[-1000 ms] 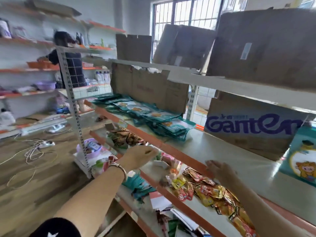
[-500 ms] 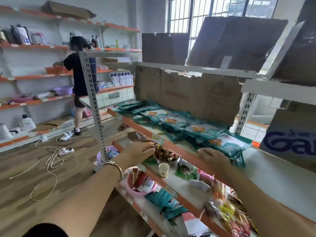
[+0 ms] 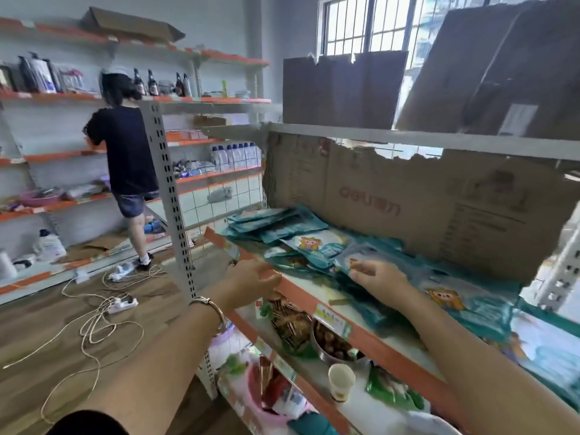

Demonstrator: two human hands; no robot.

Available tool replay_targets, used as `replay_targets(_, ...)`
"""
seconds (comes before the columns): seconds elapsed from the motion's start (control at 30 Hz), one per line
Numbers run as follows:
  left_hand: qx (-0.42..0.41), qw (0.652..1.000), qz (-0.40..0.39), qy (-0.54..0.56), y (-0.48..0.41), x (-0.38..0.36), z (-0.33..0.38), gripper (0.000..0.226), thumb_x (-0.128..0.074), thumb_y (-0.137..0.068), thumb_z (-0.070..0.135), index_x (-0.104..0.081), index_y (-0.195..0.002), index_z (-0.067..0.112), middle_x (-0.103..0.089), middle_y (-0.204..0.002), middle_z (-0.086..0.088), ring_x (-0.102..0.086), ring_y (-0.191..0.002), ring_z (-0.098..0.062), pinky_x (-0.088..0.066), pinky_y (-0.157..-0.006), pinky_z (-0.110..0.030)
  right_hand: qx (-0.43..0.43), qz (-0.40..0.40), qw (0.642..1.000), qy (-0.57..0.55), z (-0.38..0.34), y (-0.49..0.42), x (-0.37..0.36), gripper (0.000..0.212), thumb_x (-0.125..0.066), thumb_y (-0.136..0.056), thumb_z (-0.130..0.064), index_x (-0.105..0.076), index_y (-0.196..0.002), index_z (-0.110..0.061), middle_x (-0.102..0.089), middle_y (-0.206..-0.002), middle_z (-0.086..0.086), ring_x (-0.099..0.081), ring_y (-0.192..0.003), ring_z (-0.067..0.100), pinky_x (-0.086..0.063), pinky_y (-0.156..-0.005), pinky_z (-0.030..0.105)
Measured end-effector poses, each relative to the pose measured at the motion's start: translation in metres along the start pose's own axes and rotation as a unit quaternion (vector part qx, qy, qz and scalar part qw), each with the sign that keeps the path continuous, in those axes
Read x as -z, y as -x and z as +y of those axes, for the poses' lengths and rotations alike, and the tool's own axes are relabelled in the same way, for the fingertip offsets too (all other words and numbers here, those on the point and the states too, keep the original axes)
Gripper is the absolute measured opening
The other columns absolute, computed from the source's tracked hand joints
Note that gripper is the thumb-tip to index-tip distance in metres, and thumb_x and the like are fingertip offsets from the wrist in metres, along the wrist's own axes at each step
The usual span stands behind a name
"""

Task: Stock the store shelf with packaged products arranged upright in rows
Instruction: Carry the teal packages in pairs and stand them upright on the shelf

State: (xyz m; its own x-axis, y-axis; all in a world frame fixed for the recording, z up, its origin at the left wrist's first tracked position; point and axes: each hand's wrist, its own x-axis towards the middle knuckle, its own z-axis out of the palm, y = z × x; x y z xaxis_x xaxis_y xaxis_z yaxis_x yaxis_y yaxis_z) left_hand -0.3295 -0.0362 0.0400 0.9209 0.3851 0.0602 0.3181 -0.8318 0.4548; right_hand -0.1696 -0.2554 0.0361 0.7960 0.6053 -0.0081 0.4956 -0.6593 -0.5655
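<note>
Several teal packaged products (image 3: pixel 317 243) lie flat and overlapping along the white shelf (image 3: pixel 405 343) with an orange front edge, in front of a torn cardboard sheet (image 3: pixel 392 202). My right hand (image 3: pixel 379 277) reaches onto the shelf and its fingers pinch the near edge of one teal packet (image 3: pixel 354 260). My left hand (image 3: pixel 251 277), a bracelet on its wrist, rests against the orange shelf edge (image 3: pixel 295 288) with fingers loosely bent, holding nothing I can see.
The shelf below holds a metal bowl of snacks (image 3: pixel 332 343), a paper cup (image 3: pixel 341 381) and loose packets. A perforated upright post (image 3: pixel 169 196) stands at left. Another person (image 3: pixel 125 158) works at far shelves; cables (image 3: pixel 94 321) lie on the floor.
My view swung left along the shelf. My right hand moved up from the lower shelf onto the teal packets and took hold of one; my left hand rose to the shelf edge.
</note>
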Motion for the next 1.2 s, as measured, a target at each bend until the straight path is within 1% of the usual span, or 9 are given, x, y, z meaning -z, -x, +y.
replay_targets(0.17,0.020,1.000,-0.013,-0.012,-0.061,0.021,-0.036,0.050,-0.043,-0.092,0.049,-0.047,-0.134,0.021,-0.054,-0.131,0.000,-0.053,-0.111,-0.014,-0.042,-0.092,-0.026,-0.027,-0.021,0.999,0.008,-0.023,-0.068,-0.012,0.041,-0.048,-0.089,-0.049,-0.053,-0.127,-0.036,-0.060,-0.124,-0.010,-0.048,-0.125,0.019,-0.028,-0.110,0.040)
replay_targets(0.33,-0.008,0.999,-0.032,-0.021,-0.133,0.031,-0.072,0.044,-0.045,-0.090,0.049,-0.058,-0.120,0.019,-0.061,-0.121,0.000,-0.057,-0.109,-0.018,-0.047,-0.093,-0.035,-0.039,-0.008,0.998,-0.038,-0.035,-0.136,-0.033,0.040,-0.054,-0.087,-0.042,-0.055,-0.126,-0.033,-0.059,-0.125,-0.007,-0.059,-0.111,0.017,-0.031,-0.110,0.040)
replay_targets(0.57,-0.045,0.997,-0.049,-0.035,-0.240,0.047,-0.119,0.047,-0.050,-0.091,0.035,-0.047,-0.134,0.017,-0.047,-0.140,-0.004,-0.043,-0.127,-0.020,-0.036,-0.103,-0.031,-0.089,0.029,0.995,-0.037,-0.052,-0.219,-0.055,0.038,-0.053,-0.086,-0.039,-0.057,-0.123,-0.036,-0.058,-0.130,-0.009,-0.048,-0.125,0.017,-0.025,-0.112,0.041)
replay_targets(0.8,-0.061,0.989,-0.101,-0.093,-0.313,0.032,-0.165,0.048,-0.052,-0.088,0.035,-0.045,-0.132,0.016,-0.048,-0.137,-0.008,-0.045,-0.124,-0.026,-0.040,-0.101,-0.036,-0.129,0.033,0.990,0.043,-0.077,-0.272,-0.089,0.038,-0.048,-0.089,-0.035,-0.054,-0.126,-0.039,-0.058,-0.128,-0.011,-0.043,-0.127,0.013,-0.018,-0.106,0.033)
replay_targets(0.87,-0.074,0.983,-0.132,-0.102,-0.325,0.024,-0.175,0.049,-0.054,-0.085,0.037,-0.047,-0.128,0.015,-0.050,-0.133,-0.009,-0.048,-0.119,-0.027,-0.042,-0.097,-0.036,-0.141,0.020,0.989,0.050,-0.086,-0.283,-0.099,0.032,-0.046,-0.090,-0.033,-0.056,-0.120,-0.039,-0.064,-0.116,-0.007,-0.053,-0.114,0.016,-0.026,-0.101,0.034)
replay_targets(0.93,-0.094,0.979,-0.131,-0.126,-0.332,0.014,-0.185,0.048,-0.057,-0.083,0.034,-0.047,-0.125,0.015,-0.051,-0.130,-0.009,-0.049,-0.117,-0.028,-0.043,-0.092,-0.034,-0.175,0.041,0.984,0.014,-0.090,-0.294,-0.109,0.012,-0.047,-0.089,-0.026,-0.058,-0.087,-0.031,-0.063,-0.081,0.000,-0.056,-0.076,0.019,-0.036,-0.077,0.032)
replay_targets(1.0,-0.104,0.980,-0.071,-0.151,-0.332,0.002,-0.188,0.040,-0.055,-0.082,0.028,-0.049,-0.119,0.016,-0.053,-0.124,-0.008,-0.051,-0.113,-0.029,-0.043,-0.086,-0.036,-0.242,0.059,0.965,-0.080,-0.094,-0.301,-0.115,0.024,-0.047,-0.087,-0.016,-0.048,-0.063,-0.014,-0.052,-0.058,0.004,-0.046,-0.058,0.022,-0.034,-0.058,0.029)
replay_targets(1.07,-0.116,0.974,-0.014,-0.192,-0.327,-0.005,-0.184,0.028,-0.047,-0.086,0.018,-0.050,-0.113,0.013,-0.055,-0.117,-0.010,-0.053,-0.108,-0.032,-0.045,-0.078,-0.038,-0.307,0.044,0.939,-0.150,-0.097,-0.306,-0.116,0.026,-0.047,-0.087,-0.012,-0.054,-0.062,-0.005,-0.057,-0.046,0.004,-0.048,-0.052,0.022,-0.037,-0.052,0.025)
replay_targets(1.2,-0.149,0.960,0.011,-0.238,-0.328,-0.011,-0.183,0.023,-0.041,-0.087,0.008,-0.052,-0.107,0.009,-0.060,-0.107,-0.013,-0.058,-0.098,-0.035,-0.043,-0.069,-0.038,-0.372,0.021,0.878,-0.302,-0.109,-0.315,-0.117,0.019,-0.047,-0.093,-0.023,-0.054,-0.089,-0.006,-0.061,-0.044,0.002,-0.033,-0.038,0.011,-0.023,-0.038,0.015)
